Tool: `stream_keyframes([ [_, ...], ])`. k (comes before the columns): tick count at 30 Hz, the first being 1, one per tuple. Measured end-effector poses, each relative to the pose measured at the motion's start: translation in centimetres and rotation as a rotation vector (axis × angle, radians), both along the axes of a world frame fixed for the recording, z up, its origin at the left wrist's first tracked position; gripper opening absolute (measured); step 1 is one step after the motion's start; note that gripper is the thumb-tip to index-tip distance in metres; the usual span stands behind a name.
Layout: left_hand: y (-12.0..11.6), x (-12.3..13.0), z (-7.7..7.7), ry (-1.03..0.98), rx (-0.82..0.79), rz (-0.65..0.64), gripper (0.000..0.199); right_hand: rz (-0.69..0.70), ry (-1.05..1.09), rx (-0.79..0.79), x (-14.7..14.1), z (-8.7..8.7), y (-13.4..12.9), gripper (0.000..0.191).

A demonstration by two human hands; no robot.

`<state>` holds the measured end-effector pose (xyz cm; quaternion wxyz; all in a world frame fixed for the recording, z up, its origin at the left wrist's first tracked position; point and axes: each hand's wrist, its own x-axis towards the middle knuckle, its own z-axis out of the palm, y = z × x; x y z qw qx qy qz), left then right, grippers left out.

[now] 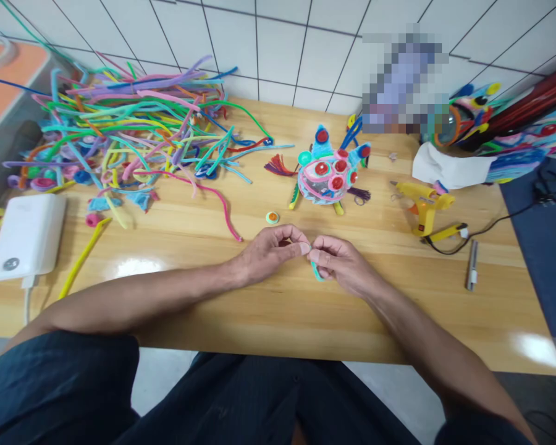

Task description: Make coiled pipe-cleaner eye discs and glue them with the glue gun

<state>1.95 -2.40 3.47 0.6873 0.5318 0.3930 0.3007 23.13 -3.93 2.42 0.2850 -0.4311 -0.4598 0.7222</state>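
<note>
My left hand [275,250] and my right hand [340,262] meet over the near middle of the table, fingertips pinched together. Between them is a short teal pipe cleaner [317,271]; its lower end hangs below my right fingers, and the rest is hidden by the fingertips. Just beyond my left hand lies a small round coil [272,217], pale at the rim and orange in the centre. Farther back stands a colourful pipe-cleaner figure [327,176] with red discs, blue horns and tassels at its sides.
A heap of pipe cleaners [139,123] spreads over the back left. At the left stands a white power bank [28,235] with a cable. To the right lie a yellow glue gun [425,207], its cord, and a grey pen-like tool [472,266]. A tiled wall [282,49] borders the back.
</note>
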Motion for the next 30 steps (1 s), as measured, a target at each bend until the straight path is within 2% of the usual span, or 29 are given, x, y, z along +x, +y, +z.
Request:
stream_keyframes([
  [3, -0.6, 0.5, -0.1, -0.067, -0.199, 0.079, 0.038, -0.021, 0.023, -0.02, -0.3, 0.1, 0.0, 0.042],
  [5, -0.4, 0.5, 0.1, -0.082, -0.222, 0.061, 0.04, -0.027, 0.012, -0.069, -0.2, 0.5, 0.2, 0.043],
  [11, 1.3, -0.5, 0.6, 0.047, 0.026, -0.184, 0.031, 0.005, -0.054, -0.17, 0.5, 1.3, 0.8, 0.042],
  [15, 1.4, -0.8, 0.4, 0.066, 0.09, -0.25, 0.028, 0.086, -0.061, -0.125, 0.8, 1.0, 0.7, 0.042],
  [18, 1.1, -0.6, 0.5, 0.039, 0.052, -0.201, 0.028, 0.09, -0.075, -0.069, 0.8, 0.7, 0.4, 0.039],
  [21, 0.5, -0.3, 0.6, 0.002, -0.001, -0.079, 0.028, 0.044, -0.049, -0.014, 0.5, 0.5, 0.1, 0.037],
  [25, -0.2, 0.3, 0.4, -0.05, -0.165, 0.074, 0.034, -0.008, -0.024, 0.036, -0.1, 0.3, -0.2, 0.037],
  [27, -0.2, 0.3, 0.3, -0.065, -0.194, 0.065, 0.036, -0.004, -0.024, 0.005, -0.1, 0.4, -0.1, 0.036],
  [30, 0.5, 0.0, 0.5, -0.005, -0.052, -0.061, 0.033, 0.045, -0.045, -0.071, 0.3, 0.7, 0.2, 0.037],
])
